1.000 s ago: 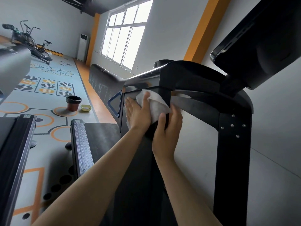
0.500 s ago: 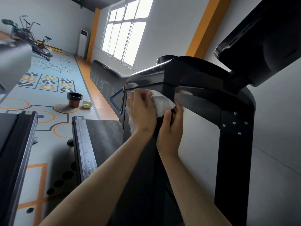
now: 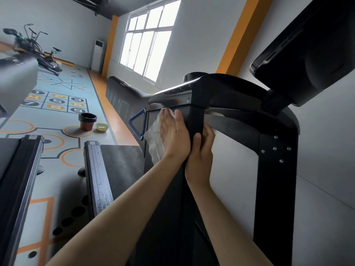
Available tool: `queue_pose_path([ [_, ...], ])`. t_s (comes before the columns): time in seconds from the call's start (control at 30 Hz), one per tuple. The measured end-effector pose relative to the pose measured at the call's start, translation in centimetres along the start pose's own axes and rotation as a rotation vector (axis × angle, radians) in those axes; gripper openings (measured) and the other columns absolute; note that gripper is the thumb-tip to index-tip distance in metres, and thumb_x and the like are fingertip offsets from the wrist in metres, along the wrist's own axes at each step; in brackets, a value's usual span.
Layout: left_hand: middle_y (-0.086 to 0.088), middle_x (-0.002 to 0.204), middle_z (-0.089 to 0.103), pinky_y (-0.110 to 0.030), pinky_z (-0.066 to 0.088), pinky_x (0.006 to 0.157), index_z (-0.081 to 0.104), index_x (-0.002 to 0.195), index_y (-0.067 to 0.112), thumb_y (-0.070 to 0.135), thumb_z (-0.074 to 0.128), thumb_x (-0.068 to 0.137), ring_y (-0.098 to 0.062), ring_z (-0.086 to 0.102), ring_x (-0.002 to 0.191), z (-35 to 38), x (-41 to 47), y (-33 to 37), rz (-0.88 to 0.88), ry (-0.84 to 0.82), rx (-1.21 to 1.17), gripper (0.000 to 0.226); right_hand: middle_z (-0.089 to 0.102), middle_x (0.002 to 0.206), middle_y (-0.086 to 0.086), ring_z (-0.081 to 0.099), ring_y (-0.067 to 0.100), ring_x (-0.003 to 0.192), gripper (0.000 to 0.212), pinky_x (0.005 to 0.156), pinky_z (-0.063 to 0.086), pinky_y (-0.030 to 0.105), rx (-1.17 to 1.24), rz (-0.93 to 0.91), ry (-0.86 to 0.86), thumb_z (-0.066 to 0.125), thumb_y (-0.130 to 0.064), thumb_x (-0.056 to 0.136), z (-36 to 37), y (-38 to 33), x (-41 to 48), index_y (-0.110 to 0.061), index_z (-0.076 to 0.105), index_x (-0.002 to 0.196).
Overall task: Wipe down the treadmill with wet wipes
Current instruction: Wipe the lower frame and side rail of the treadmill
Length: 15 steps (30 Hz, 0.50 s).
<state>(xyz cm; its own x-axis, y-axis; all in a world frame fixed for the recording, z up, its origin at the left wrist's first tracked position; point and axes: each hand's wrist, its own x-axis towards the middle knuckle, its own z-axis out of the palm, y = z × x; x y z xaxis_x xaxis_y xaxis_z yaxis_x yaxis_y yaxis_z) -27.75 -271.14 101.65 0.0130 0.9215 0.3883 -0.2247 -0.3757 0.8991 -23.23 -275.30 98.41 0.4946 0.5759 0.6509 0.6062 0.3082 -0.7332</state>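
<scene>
The white wipe [image 3: 153,139] lies flat against the left side panel of the treadmill [image 3: 230,89], just under the console. Its crumpled edge shows to the left of my palm and below it. My left hand [image 3: 173,137] covers it, fingers straight and together, pressing it to the panel. Just to the right, touching that wrist, my right hand [image 3: 200,156] grips the black post [image 3: 195,120], thumb up its front face, fingers curled round its far side.
</scene>
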Motion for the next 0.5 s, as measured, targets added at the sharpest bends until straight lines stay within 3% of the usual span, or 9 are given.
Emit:
queue_pose_path([
  [0.03, -0.001, 0.163, 0.014, -0.043, 0.007, 0.122, 0.011, 0.156, 0.019, 0.042, 0.015, 0.105, -0.016, 0.009, 0.149, -0.1, 0.3, 0.1, -0.031, -0.012, -0.048, 0.056, 0.064, 0.12, -0.007, 0.061, 0.009, 0.107, 0.043, 0.093, 0.053, 0.034, -0.003, 0.063, -0.036, 0.029, -0.06, 0.094, 0.0, -0.5, 0.4, -0.039, 0.048, 0.127],
  [0.1, 0.0, 0.161, 0.02, -0.043, 0.012, 0.122, 0.017, 0.155, 0.025, 0.055, 0.016, 0.1, -0.016, 0.016, 0.148, -0.5, 0.9, 0.1, -0.143, -0.042, -0.147, 0.063, 0.062, 0.125, -0.007, 0.057, 0.011, 0.116, 0.053, 0.106, 0.043, 0.041, 0.036, 0.179, -0.09, 0.026, -0.066, 0.093, -0.1, -1.3, 1.7, -0.036, 0.055, 0.126],
  [0.17, 0.005, 0.157, 0.03, -0.042, 0.02, 0.12, 0.028, 0.151, 0.034, 0.066, 0.02, 0.09, -0.015, 0.028, 0.143, -1.0, 1.4, -0.4, -0.282, -0.011, -0.232, 0.069, 0.054, 0.139, -0.005, 0.049, 0.013, 0.127, 0.06, 0.113, 0.033, 0.032, 0.048, 0.234, -0.096, 0.024, -0.059, 0.1, -0.1, -2.3, 3.0, -0.024, 0.049, 0.141],
  [0.23, 0.008, 0.152, 0.035, -0.043, 0.023, 0.117, 0.038, 0.144, 0.038, 0.061, 0.028, 0.095, -0.016, 0.033, 0.137, -1.4, 1.4, -0.4, -0.319, 0.048, -0.212, 0.054, 0.056, 0.123, -0.008, 0.048, 0.007, 0.11, 0.053, 0.098, 0.032, 0.021, 0.019, 0.221, -0.049, 0.025, -0.046, 0.105, -0.1, -2.8, 3.4, -0.016, 0.05, 0.14],
  [0.33, 0.004, 0.152, 0.03, -0.046, 0.017, 0.118, 0.034, 0.144, 0.035, 0.053, 0.036, 0.097, -0.02, 0.024, 0.142, -1.1, 1.3, -0.4, -0.198, 0.037, -0.068, 0.05, 0.057, 0.089, -0.018, 0.045, 0.001, 0.086, 0.048, 0.084, 0.031, 0.016, 0.02, 0.21, -0.012, 0.027, -0.041, 0.106, 0.1, -2.5, 3.3, -0.012, 0.058, 0.129],
  [0.37, 0.002, 0.154, 0.027, -0.046, 0.013, 0.118, 0.031, 0.146, 0.032, 0.049, 0.037, 0.099, -0.019, 0.02, 0.144, -0.8, 1.1, -0.3, -0.173, 0.043, -0.029, 0.05, 0.056, 0.087, -0.019, 0.048, 0.004, 0.082, 0.047, 0.079, 0.032, 0.013, 0.025, 0.212, -0.005, 0.028, -0.039, 0.106, 0.0, -2.2, 3.2, -0.009, 0.059, 0.125],
  [0.43, 0.002, 0.156, 0.024, -0.046, 0.01, 0.118, 0.028, 0.147, 0.031, 0.048, 0.037, 0.1, -0.018, 0.016, 0.145, -0.5, 1.0, -0.6, -0.155, 0.058, 0.01, 0.05, 0.055, 0.116, -0.008, 0.049, 0.005, 0.086, 0.046, 0.076, 0.031, 0.011, 0.032, 0.209, 0.0, 0.028, -0.038, 0.106, 0.1, -2.0, 3.4, -0.008, 0.058, 0.126],
  [0.47, 0.002, 0.156, 0.024, -0.047, 0.011, 0.118, 0.028, 0.146, 0.032, 0.05, 0.037, 0.1, -0.018, 0.017, 0.145, -0.5, 1.1, -0.7, -0.162, 0.057, 0.011, 0.051, 0.058, 0.097, -0.015, 0.048, 0.001, 0.09, 0.046, 0.081, 0.03, 0.012, 0.031, 0.214, -0.002, 0.028, -0.038, 0.106, 0.1, -2.1, 3.4, -0.011, 0.057, 0.13],
  [0.5, 0.001, 0.155, 0.025, -0.047, 0.012, 0.118, 0.029, 0.145, 0.031, 0.053, 0.038, 0.098, -0.019, 0.019, 0.145, -0.4, 1.3, -1.0, -0.17, 0.061, 0.01, 0.053, 0.033, 0.096, -0.017, 0.045, 0.0, 0.096, 0.046, 0.085, 0.029, 0.014, 0.031, 0.222, -0.005, 0.028, -0.039, 0.106, 0.2, -2.0, 3.5, -0.014, 0.055, 0.134],
])
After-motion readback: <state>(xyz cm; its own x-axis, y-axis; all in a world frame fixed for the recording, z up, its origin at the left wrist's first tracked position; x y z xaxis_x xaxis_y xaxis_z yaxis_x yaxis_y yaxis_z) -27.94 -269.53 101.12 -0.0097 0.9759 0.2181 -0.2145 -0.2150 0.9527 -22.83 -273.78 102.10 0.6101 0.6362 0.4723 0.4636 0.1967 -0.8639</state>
